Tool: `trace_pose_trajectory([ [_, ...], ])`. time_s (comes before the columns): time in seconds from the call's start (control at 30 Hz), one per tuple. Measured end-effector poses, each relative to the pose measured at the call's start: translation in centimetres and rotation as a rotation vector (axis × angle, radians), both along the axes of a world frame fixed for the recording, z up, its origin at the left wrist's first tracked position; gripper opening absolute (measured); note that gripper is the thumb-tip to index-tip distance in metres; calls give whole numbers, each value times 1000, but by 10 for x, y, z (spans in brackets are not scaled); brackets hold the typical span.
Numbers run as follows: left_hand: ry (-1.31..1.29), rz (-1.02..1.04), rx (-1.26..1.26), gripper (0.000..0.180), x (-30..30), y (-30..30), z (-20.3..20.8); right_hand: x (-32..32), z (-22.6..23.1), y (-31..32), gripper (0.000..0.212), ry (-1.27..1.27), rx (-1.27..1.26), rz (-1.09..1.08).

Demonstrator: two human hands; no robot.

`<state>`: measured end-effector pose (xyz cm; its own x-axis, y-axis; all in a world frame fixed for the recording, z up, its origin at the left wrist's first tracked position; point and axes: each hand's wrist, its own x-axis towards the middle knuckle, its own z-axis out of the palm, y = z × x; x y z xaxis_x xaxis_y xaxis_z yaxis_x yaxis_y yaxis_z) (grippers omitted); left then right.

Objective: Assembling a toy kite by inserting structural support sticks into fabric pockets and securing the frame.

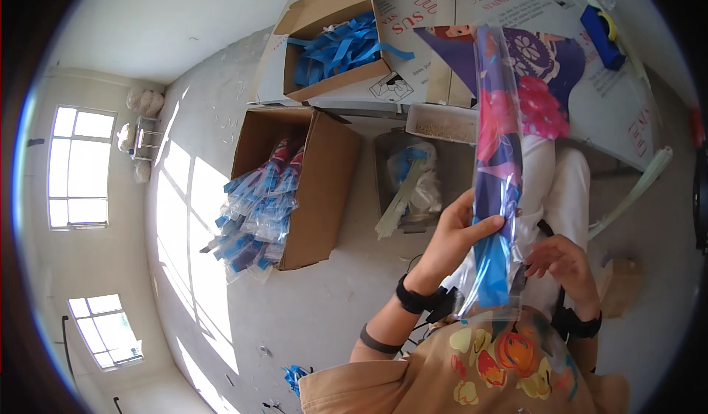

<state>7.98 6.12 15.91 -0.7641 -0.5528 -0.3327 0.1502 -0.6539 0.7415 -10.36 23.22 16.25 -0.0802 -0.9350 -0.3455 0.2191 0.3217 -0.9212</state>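
My left hand is closed round a long clear plastic sleeve, thumb on top. Inside is a narrow folded bundle of purple, pink and blue printed sheet, which looks like a folded kite. The sleeve runs from the table edge down to my chest. To its right, my right hand hovers near the lower half, fingers loosely bent and apart, with nothing visible in them. Behind the sleeve's far end, a purple printed sheet with a pink ruffled pattern spreads on the table and hangs over its edge.
A carton of blue ribbons sits on the cardboard-covered table, with a blue tape dispenser at far right. At left stands a carton full of bagged bundles. Beside my legs are a small white tray and a grey bin.
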Motion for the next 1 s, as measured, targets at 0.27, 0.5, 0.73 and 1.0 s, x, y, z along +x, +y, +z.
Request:
trace_pose_trajectory([
  [0.27, 659, 555, -95, 53, 196, -65, 30, -15, -14, 15, 43, 116, -24, -273],
  [0.5, 898, 700, 348, 70, 312, -155, -3, -15, -22, 23, 38, 119, 34, -289],
  [0.73, 833, 1621, 275, 95, 524, -298, -84, -34, -15, 9, 32, 115, 8, -282],
  [1.0, 42, 1295, 41, 64, 194, -276, -163, -44, -38, 15, 26, -26, 56, -357],
])
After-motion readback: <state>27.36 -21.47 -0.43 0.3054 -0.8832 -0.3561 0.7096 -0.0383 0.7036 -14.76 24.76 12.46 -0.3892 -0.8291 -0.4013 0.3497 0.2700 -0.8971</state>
